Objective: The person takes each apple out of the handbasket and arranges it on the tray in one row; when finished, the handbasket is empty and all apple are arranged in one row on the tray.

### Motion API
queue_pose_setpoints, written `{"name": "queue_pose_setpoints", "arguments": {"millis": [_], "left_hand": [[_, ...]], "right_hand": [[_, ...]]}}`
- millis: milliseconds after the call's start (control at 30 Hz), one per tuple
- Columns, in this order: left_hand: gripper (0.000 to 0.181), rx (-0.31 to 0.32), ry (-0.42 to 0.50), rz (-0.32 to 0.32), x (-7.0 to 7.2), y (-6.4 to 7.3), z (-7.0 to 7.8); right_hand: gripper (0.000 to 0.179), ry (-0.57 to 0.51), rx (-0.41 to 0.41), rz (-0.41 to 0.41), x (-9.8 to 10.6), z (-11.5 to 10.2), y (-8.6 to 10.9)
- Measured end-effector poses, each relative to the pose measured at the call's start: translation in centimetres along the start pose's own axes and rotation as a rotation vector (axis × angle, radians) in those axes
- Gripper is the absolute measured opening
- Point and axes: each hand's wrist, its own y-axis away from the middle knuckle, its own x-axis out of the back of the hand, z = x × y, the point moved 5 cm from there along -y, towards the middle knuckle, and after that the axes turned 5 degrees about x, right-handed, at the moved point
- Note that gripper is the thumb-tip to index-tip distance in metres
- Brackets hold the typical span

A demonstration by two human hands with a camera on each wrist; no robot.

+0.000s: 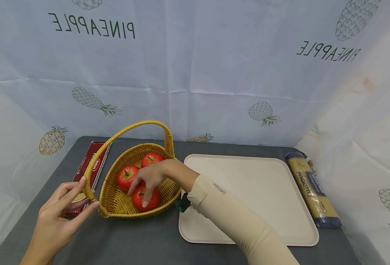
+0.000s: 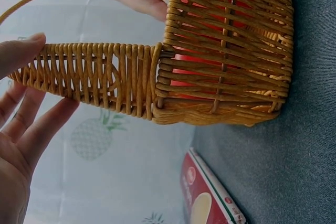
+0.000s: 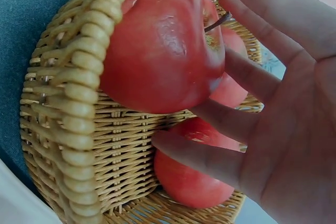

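My left hand (image 1: 57,213) pinches the left base of the yellow wicker basket's arched handle (image 2: 89,72), thumb on one side and fingers on the other. The basket (image 1: 115,200) holds three red apples. Over the front apple (image 3: 163,45) reaches my right hand (image 1: 153,175), its thumb over the near side and its fingers along the far left side. In the right wrist view those fingers are spread and fairly straight, some tips hidden behind the fruit, and the palm stands off from it. Another apple (image 1: 127,177) lies left of the hand, and a third (image 1: 152,159) behind it.
A beige rectangular tray (image 1: 244,195) lies right of the basket, under my right forearm. Beyond its right edge is a spaghetti pack (image 1: 312,189). A dark red packet (image 1: 90,162) lies left of the basket, partly behind my left hand. Pineapple-printed cloth (image 1: 195,73) walls the table.
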Motion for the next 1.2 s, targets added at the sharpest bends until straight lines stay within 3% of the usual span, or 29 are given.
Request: {"name": "queue_pose_setpoints", "arguments": {"millis": [200, 633, 1200], "left_hand": [[0.073, -0.027, 0.008, 0.000, -0.12, -0.01, -0.01], [0.074, -0.016, 0.007, 0.000, -0.05, -0.02, -0.01], [0.075, 0.003, 0.027, -0.001, 0.02, -0.02, -0.14]], "right_hand": [[0.061, -0.016, -0.075, -0.005, -0.20, 0.44, 0.13], [0.055, -0.093, -0.193, -0.019, -0.61, 0.63, 0.06], [0.056, -0.140, -0.214, -0.019, -0.81, 0.86, 0.13]]}}
